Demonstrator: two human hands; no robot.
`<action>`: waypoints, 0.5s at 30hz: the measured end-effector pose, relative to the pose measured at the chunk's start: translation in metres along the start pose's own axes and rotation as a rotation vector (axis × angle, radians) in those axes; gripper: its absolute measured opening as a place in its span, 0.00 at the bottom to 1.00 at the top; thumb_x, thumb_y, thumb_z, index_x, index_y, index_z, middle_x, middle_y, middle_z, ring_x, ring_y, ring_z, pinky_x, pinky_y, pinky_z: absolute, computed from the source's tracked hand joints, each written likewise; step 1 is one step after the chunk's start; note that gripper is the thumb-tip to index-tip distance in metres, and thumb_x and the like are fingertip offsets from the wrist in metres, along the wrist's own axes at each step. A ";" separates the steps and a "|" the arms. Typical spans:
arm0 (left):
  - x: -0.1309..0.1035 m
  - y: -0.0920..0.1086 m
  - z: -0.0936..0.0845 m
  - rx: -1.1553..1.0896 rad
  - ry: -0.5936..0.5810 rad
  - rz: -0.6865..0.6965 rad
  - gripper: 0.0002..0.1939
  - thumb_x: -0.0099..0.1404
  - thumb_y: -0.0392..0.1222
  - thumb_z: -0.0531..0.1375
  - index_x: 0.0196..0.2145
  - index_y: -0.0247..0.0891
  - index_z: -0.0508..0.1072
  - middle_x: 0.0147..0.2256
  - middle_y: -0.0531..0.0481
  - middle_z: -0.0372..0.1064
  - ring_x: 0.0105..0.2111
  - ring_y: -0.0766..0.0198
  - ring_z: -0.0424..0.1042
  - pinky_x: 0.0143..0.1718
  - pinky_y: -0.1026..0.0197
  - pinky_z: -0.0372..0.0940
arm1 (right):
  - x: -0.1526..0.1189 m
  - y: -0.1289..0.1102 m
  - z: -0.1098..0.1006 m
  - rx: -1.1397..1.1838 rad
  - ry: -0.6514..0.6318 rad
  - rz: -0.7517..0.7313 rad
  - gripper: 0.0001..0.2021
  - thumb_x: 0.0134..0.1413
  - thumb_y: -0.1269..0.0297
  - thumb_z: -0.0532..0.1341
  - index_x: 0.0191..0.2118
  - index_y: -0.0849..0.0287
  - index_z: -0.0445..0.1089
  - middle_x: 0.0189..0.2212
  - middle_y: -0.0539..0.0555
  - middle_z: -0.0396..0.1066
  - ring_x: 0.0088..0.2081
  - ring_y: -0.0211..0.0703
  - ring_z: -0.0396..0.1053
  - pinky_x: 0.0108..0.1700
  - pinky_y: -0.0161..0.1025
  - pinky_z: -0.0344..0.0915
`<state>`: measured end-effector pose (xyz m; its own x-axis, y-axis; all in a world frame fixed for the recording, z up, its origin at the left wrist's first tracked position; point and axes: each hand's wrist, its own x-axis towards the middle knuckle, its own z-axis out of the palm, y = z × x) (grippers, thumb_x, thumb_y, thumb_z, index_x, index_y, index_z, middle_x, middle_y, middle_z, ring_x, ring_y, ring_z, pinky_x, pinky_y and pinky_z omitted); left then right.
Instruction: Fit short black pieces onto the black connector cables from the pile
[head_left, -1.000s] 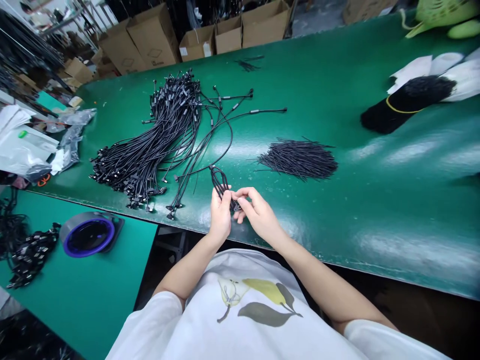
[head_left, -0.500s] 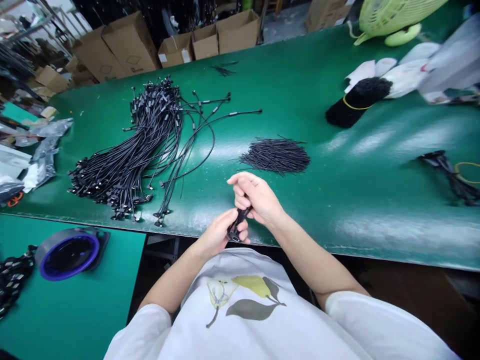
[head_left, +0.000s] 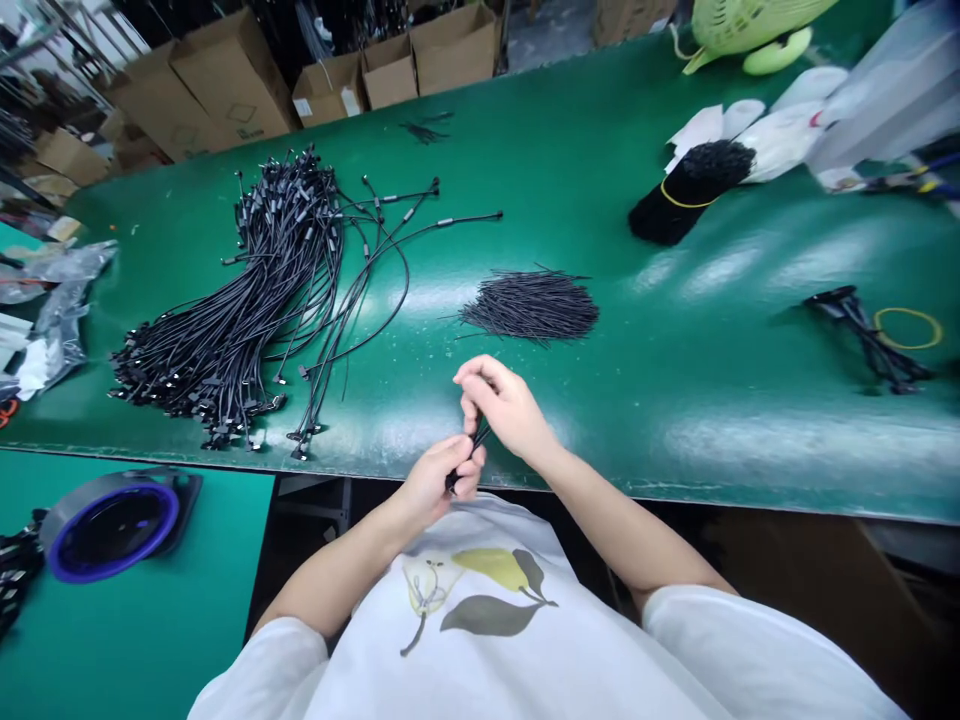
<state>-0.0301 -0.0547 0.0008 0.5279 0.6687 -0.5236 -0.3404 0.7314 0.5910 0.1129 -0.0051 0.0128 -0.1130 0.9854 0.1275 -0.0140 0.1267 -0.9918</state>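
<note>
Here, left hand (head_left: 435, 480) low at the table (head_left: 675, 330) edge, fingers closed around a thin black cable (head_left: 466, 455), right hand (head_left: 502, 405) just above, fingertips pinching its upper end, cable short, bunched, slanting between both fists, over the near edge.

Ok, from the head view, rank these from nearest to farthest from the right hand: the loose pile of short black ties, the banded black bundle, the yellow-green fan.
From the right hand:
1. Loose pile of short black ties, just beyond it.
2. Banded black bundle, farther right.
3. Yellow-green fan, at the table's far right edge.
</note>
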 end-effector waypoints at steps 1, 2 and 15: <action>-0.001 0.002 -0.004 0.059 0.031 0.022 0.21 0.56 0.55 0.66 0.28 0.34 0.65 0.19 0.61 0.49 0.15 0.76 0.50 0.17 0.69 0.47 | -0.006 0.000 -0.008 -0.251 -0.020 -0.174 0.13 0.65 0.54 0.53 0.40 0.57 0.66 0.36 0.54 0.69 0.32 0.38 0.68 0.36 0.39 0.68; -0.002 0.005 -0.008 0.118 0.051 0.036 0.22 0.56 0.56 0.65 0.28 0.34 0.65 0.19 0.61 0.49 0.15 0.76 0.51 0.18 0.68 0.47 | -0.014 0.000 -0.016 -0.494 -0.073 -0.355 0.11 0.66 0.58 0.53 0.45 0.57 0.68 0.43 0.57 0.70 0.42 0.44 0.69 0.47 0.47 0.67; 0.002 0.000 -0.025 1.013 -0.164 -0.033 0.23 0.68 0.61 0.46 0.30 0.38 0.61 0.20 0.57 0.58 0.22 0.67 0.59 0.28 0.62 0.55 | -0.061 0.026 -0.034 -1.348 -0.699 -0.744 0.09 0.62 0.73 0.49 0.33 0.61 0.63 0.26 0.52 0.61 0.28 0.43 0.60 0.26 0.41 0.50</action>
<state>-0.0489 -0.0501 -0.0153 0.6507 0.5681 -0.5038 0.4532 0.2418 0.8580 0.1530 -0.0579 -0.0207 -0.8641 0.4828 0.1424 0.4915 0.8703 0.0318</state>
